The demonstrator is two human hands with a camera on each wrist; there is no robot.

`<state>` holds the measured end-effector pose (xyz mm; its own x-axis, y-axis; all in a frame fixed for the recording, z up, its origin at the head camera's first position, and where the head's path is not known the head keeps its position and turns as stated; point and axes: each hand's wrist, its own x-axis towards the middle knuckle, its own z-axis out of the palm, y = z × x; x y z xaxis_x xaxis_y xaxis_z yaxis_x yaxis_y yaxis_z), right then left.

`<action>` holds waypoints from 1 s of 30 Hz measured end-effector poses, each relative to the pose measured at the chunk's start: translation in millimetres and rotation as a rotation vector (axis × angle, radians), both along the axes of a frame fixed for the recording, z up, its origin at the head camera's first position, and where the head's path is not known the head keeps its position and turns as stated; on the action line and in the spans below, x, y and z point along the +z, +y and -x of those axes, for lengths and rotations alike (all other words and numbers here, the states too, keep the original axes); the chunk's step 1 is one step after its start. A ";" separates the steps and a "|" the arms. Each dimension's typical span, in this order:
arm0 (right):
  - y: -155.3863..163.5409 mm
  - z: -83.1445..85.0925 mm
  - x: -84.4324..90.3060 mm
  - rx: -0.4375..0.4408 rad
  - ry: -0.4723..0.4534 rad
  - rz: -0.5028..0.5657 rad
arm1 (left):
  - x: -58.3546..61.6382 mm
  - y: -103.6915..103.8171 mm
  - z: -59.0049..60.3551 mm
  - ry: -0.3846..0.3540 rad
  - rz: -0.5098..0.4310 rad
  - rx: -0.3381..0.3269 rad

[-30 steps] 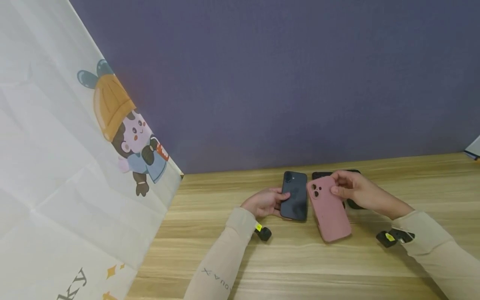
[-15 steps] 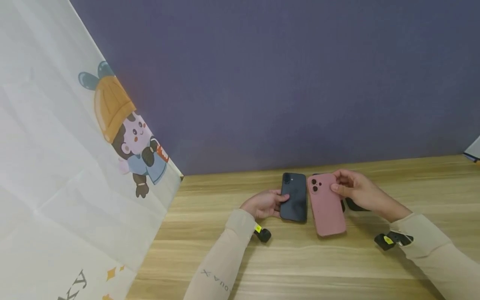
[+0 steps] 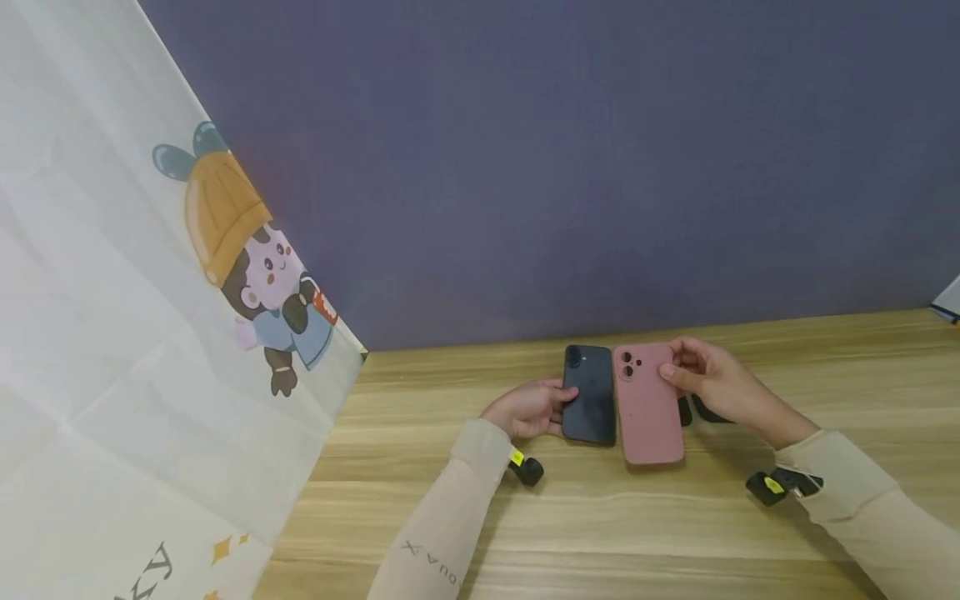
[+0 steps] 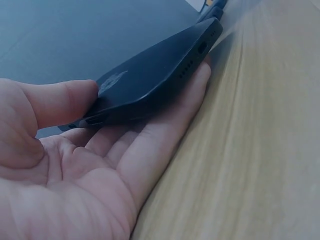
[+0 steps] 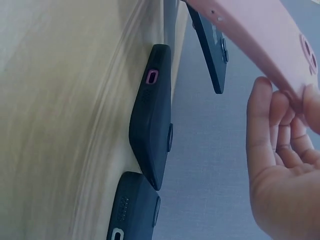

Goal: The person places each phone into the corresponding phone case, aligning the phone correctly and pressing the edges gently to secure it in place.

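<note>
My left hand [image 3: 534, 408] holds a dark phone [image 3: 589, 393] by its left edge, back side up, just above the wooden table [image 3: 600, 517]. In the left wrist view the thumb [image 4: 60, 102] lies on top of the dark phone [image 4: 155, 75] and the fingers [image 4: 165, 130] lie beneath it. My right hand [image 3: 708, 379] pinches the right edge of a pink phone case [image 3: 647, 402], held upright beside the dark phone. The right wrist view shows the pink case [image 5: 260, 40] lifted off the table.
Two dark phone cases [image 5: 150, 115] [image 5: 132, 210] lie on the table behind the right hand; their edges [image 3: 705, 410] peek out in the head view. A white cartoon-printed cloth [image 3: 150, 333] hangs at the left. A purple-grey wall [image 3: 562, 167] backs the table.
My right hand has turned the pink case from tilted to parallel with the dark phone and drawn it closer. The left hand has hardly moved.
</note>
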<state>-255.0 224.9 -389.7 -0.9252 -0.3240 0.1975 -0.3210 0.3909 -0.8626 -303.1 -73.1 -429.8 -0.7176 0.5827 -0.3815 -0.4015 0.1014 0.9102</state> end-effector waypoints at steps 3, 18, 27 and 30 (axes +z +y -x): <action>-1.5 -0.2 -1.1 -0.007 -0.001 0.011 | -0.2 -0.5 -0.2 0.007 0.000 -0.008; -8.0 -1.7 4.2 -0.072 -0.064 0.012 | 1.9 -4.5 -0.2 -0.020 -0.018 -0.039; -8.7 -2.5 1.0 -0.106 -0.063 0.020 | 7.3 6.1 -6.2 0.006 -0.054 -0.113; -8.6 -3.9 -1.2 -0.115 -0.067 0.022 | 8.9 8.9 -8.0 0.016 -0.059 -0.111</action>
<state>-251.1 216.3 -390.9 -0.9675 -0.2107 0.1397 -0.2161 0.4025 -0.8895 -295.1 -64.2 -420.8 -0.6532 0.6799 -0.3332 -0.3767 0.0900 0.9220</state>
